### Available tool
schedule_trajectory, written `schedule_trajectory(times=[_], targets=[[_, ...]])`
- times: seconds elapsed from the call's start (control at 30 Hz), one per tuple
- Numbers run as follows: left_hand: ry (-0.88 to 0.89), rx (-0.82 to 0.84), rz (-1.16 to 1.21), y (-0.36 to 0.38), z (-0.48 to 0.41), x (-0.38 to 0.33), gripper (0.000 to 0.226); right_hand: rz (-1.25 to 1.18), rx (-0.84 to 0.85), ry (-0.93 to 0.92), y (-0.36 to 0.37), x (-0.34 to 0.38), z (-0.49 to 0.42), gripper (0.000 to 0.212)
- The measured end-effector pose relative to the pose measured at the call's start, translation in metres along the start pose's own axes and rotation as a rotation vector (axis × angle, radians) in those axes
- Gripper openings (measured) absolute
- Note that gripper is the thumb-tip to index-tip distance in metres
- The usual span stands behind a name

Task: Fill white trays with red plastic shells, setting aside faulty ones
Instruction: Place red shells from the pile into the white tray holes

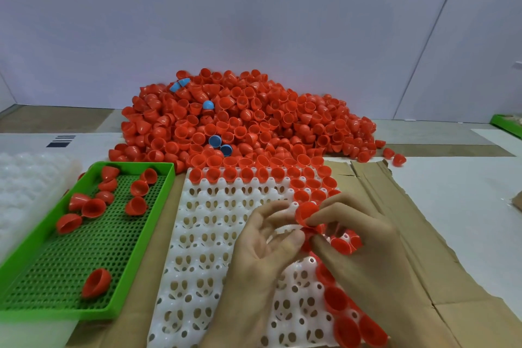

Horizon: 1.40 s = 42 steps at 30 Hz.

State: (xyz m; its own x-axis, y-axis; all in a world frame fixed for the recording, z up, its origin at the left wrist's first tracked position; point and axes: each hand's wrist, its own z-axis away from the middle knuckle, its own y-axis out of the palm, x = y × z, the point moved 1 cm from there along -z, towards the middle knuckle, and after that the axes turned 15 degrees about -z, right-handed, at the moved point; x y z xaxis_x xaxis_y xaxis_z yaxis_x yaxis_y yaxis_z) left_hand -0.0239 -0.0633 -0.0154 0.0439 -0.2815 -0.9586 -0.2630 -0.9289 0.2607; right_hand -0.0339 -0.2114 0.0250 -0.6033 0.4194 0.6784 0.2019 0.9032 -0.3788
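1. Fingers (324,216) of the right hand (358,234) are bent and pinched onto a red shell (306,212), with the forefinger against its side and the thumb beneath.
2. Left hand (260,243) faces it, fingers spread and loosely bent. Its thumb tip touches the red plastic just under the shell, but whether it grips cannot be told.
3. That shell sits between the two hands, raised just over the right part of the white tray (214,234).
4. Seated shells (245,174) fill the tray's far row and run down its right side, partly hidden by the right hand.
5. Just left of the white tray lies the green tray (146,234), with loose shells (93,207) in it — most lie toward its far end and one lies nearer.
6. Beyond both trays a pile of red shells (254,121) rests on the bench (466,178), with a few blue shells (208,105) among them.
7. Cardboard (423,234) lies under the white tray.
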Motion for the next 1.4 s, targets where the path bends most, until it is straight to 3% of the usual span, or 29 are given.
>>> schedule_trajectory(times=[0.13, 0.27, 0.43, 0.53, 0.67, 0.83, 1.27, 1.4], targets=[[-0.025, -0.001, 0.074, -0.003, 0.0, -0.002, 0.032, 0.09, 0.01, -0.149, 0.002, 0.002, 0.004, 0.012], [-0.043, -0.005, 0.078, -0.003, 0.001, -0.003, 0.031, 0.101, 0.033, -0.231, 0.007, 0.001, 0.013, 0.016], [-0.014, 0.026, 0.044, -0.002, 0.002, -0.003, 0.034, 0.061, -0.027, -0.133, -0.002, -0.001, 0.005, 0.012], [-0.044, -0.029, 0.171, -0.005, 0.0, -0.002, 0.036, 0.171, -0.044, -0.059, -0.014, -0.006, -0.021, 0.015], [-0.116, -0.063, 0.386, -0.008, -0.003, -0.001, 0.036, 0.446, 0.256, 0.075, -0.016, -0.026, -0.07, 0.007], [-0.169, -0.121, 0.431, -0.008, -0.006, 0.002, 0.048, 0.511, 0.54, 0.147, 0.019, -0.062, -0.106, 0.015], [-0.197, -0.154, 0.454, -0.01, -0.008, 0.001, 0.046, 0.613, 0.684, 0.281, 0.032, -0.075, -0.111, 0.02], [-0.19, -0.145, 0.434, -0.01, -0.009, 0.001, 0.037, 0.563, 0.741, 0.313, 0.031, -0.073, -0.117, 0.021]])
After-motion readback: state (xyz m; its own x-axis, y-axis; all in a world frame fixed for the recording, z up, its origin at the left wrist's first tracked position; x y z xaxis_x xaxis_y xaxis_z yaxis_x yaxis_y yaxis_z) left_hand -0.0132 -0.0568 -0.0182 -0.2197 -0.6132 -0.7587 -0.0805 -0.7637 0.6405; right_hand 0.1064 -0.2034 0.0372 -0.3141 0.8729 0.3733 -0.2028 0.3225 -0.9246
